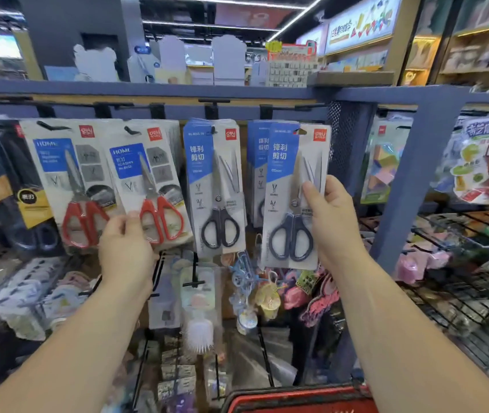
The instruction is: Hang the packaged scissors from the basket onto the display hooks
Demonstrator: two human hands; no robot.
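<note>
My right hand [334,222] grips a pack of black-handled scissors [292,201] by its right edge, thumb on the front, holding it up at the rightmost hook [303,108], in front of the packs hanging there. My left hand [125,248] pinches the lower part of a pack of red-handled scissors [151,186] whose hang hole sits at a hook. Between the two hangs another black-handled pack [216,186]. A second red-handled pack [72,180] hangs further left. The red basket [297,397] shows at the bottom edge.
A blue-grey shelf frame [410,162] runs across the top and down the right side. Dark scissor packs [2,180] hang far left, colourful toy packs [481,162] far right. Key chains and small goods [267,290] hang on the lower hooks below; wire racks stand to the right.
</note>
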